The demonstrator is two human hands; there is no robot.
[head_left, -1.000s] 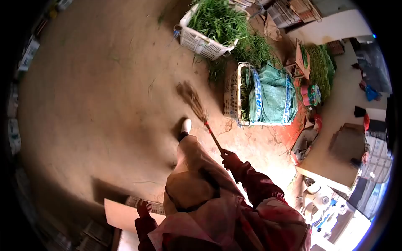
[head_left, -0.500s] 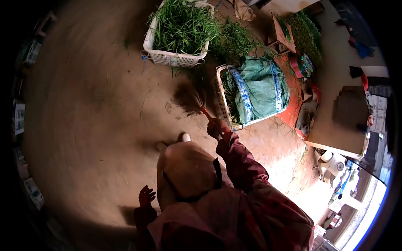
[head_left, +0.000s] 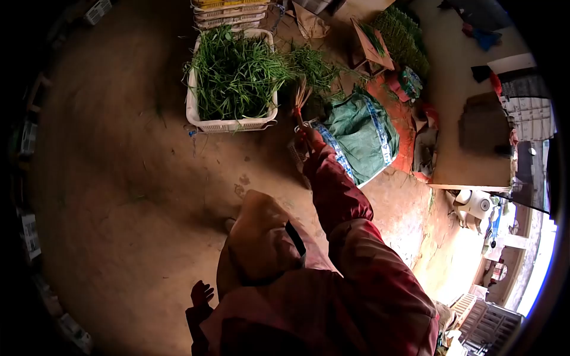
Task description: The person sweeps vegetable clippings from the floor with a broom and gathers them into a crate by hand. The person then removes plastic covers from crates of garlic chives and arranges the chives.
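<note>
Across the left spreads the brown floor, matte and faintly mottled, with thin scraps of green strewn over it. The left hand is held out low beside the body, partly open, its fingers apart and curved, holding nothing. Further up, a white plastic crate with rounded corners and perforated walls carries a heap of long, narrow green stalks; behind it stand stacked slatted crates, yellow at the top. The right hand is closed around the broom, whose thin, stiff tan bristles fan upward above a red binding, between the white crate and a green woven sack. Loose, tangled greens lie beyond the bristles. The sack, wrinkled and crossed by blue-and-white bands, bulges over a second crate, partly hidden by the right arm. Right of it are a flat reddish sheet and a slanted rectangular board.
</note>
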